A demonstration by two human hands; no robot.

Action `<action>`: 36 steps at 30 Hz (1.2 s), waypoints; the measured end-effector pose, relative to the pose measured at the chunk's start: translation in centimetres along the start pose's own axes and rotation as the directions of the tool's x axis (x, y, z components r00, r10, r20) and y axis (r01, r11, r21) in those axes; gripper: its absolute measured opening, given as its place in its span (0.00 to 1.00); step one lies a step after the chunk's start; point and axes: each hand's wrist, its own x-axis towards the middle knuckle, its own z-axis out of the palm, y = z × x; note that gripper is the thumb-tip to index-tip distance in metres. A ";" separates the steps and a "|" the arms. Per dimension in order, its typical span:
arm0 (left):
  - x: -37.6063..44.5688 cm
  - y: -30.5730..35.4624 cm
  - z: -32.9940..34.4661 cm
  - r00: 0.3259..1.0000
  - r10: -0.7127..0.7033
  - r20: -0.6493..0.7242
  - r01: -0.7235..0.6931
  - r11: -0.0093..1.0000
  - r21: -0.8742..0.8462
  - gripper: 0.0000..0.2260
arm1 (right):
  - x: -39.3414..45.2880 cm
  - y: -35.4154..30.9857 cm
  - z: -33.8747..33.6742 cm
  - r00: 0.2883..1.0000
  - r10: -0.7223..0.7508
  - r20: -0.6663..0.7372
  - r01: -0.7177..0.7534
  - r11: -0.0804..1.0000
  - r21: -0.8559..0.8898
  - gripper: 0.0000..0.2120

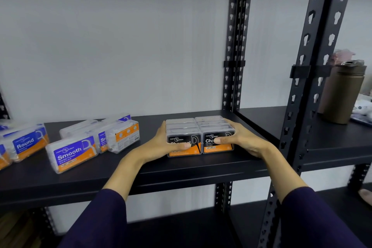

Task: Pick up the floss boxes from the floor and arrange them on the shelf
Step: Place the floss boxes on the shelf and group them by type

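The black metal shelf (181, 169) spans the view, its board running left to right in front of a pale wall, with perforated black uprights (234, 46) rising at its right end. All places below are given relative to the block of Charcoal floss boxes (200, 137).

That block sits on the shelf board just left of the rear upright. It is two columns of clear-lidded boxes side by side, touching, their black-and-orange labels facing the viewer; the block's long axis runs from the front edge back toward the wall, while each box's long side lies left to right.

The left hand (161, 143) presses against the block's left side, fingers straight along it and thumb across the front label. The right hand (239, 139) clasps the right side, fingers reaching over the top edge, thumb on the front of the right box. Both sleeves are dark purple.

Left of the block, apart from it, lies a cluster of Smooth floss boxes (72, 153), blue and orange, angled loosely; one orange-backed box (123, 136) is turned away. Farther left are the Round floss boxes (28, 143), tilted.

Right of the block, beyond the front upright (308, 86), a brown bottle (342, 94) stands on the neighbouring shelf. Nothing stands between the block and the wall that can be seen.
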 end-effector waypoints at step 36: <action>-3.3 3.5 -2.9 0.702 0.326 -0.633 -0.216 0.945 0.247 0.06 | -0.2 -7.0 5.2 0.687 -0.399 -0.608 0.261 0.916 -0.306 0.08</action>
